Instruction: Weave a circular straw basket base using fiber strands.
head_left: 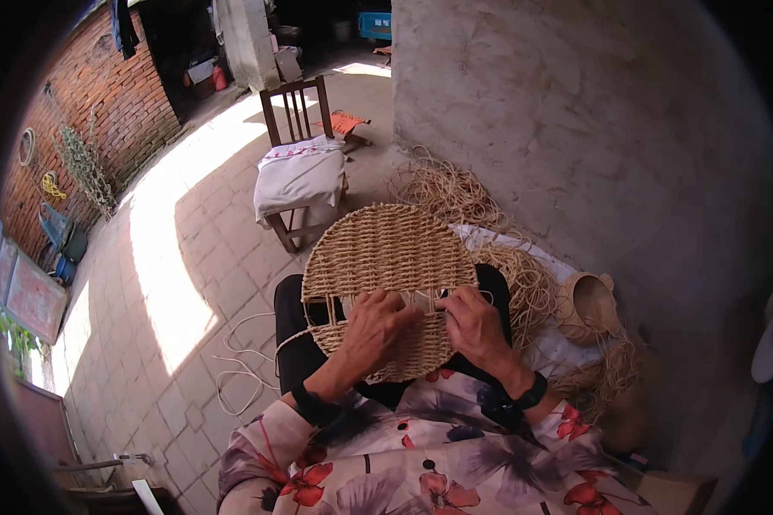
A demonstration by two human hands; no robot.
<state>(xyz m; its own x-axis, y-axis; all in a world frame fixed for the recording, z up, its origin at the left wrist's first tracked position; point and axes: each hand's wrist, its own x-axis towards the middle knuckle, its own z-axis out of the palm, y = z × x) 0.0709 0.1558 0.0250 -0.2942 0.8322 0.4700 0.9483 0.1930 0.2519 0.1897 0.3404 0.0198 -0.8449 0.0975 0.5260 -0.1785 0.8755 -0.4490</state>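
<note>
A round panel woven from tan straw cord (386,245) rests on my lap, tilted toward me. Across its middle runs an open gap with a few bare upright cords, between the dense weave above and a smaller woven part below. My left hand (376,328) lies over this gap with fingers curled onto the panel; its fingertips are hidden. At the gap's right end, the thumb and fingers of my right hand (475,324) pinch a thin strand of cord, part of which loops out beside the knuckles. A loose cord (294,336) trails off the panel's left edge toward the floor.
A wooden chair (296,129) with a white cushion stands ahead, an orange-topped stool (349,122) behind it. Heaps of loose straw cord (515,279) and a woven basket (588,307) lie on white sheeting at the right, by a grey wall (575,129). Paving (189,326) extends left.
</note>
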